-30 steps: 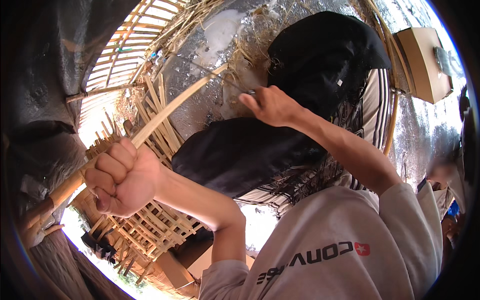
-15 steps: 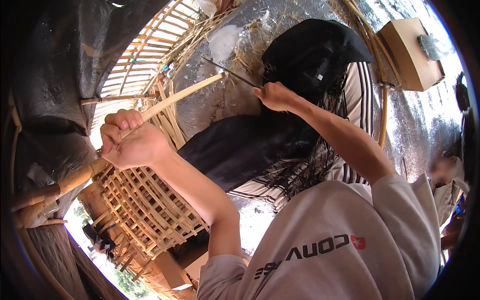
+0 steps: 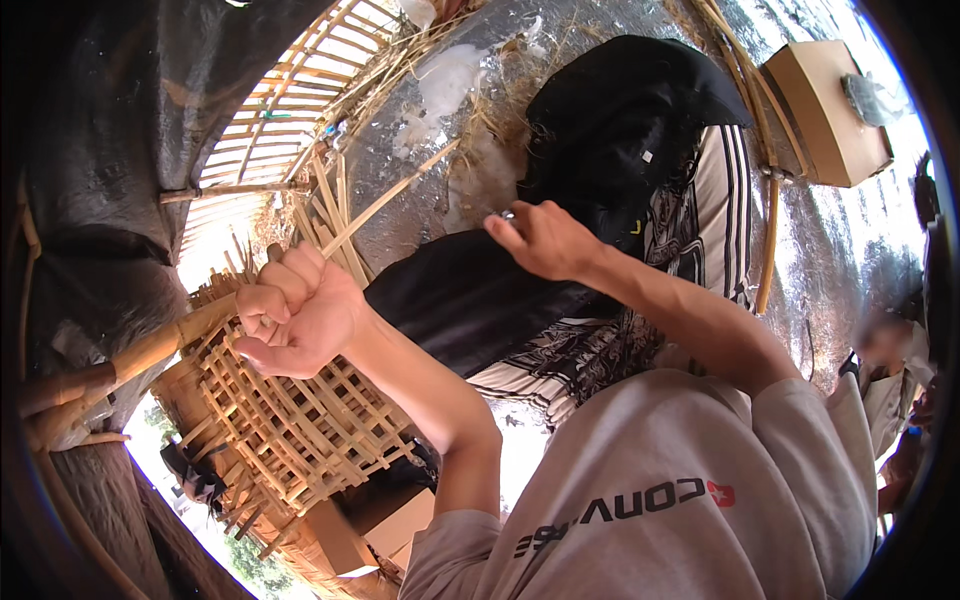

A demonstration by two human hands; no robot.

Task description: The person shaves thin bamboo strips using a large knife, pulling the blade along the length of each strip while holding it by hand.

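My left hand (image 3: 295, 320) is a closed fist around a long bamboo strip (image 3: 390, 200). The strip runs from a thicker bamboo pole (image 3: 120, 365) at the lower left up toward the upper middle. My right hand (image 3: 545, 240) is higher and to the right, over black cloth (image 3: 470, 300). Its fingers are closed on a thin metal tool (image 3: 507, 214), of which only a small shiny end shows at the fingertips. The two hands are apart, and the right one does not touch the strip.
A woven bamboo lattice basket (image 3: 300, 430) sits below my left hand. Loose bamboo slats (image 3: 320, 215) stand behind it. A silver sheet (image 3: 500, 60) covers the ground. A cardboard box (image 3: 820, 120) is at the upper right, and another person (image 3: 890, 370) is at the right edge.
My left hand rose and then dropped a little with the strip. My right hand moved lower, and the tool's long thin blade, visible half a second ago, is now hidden.
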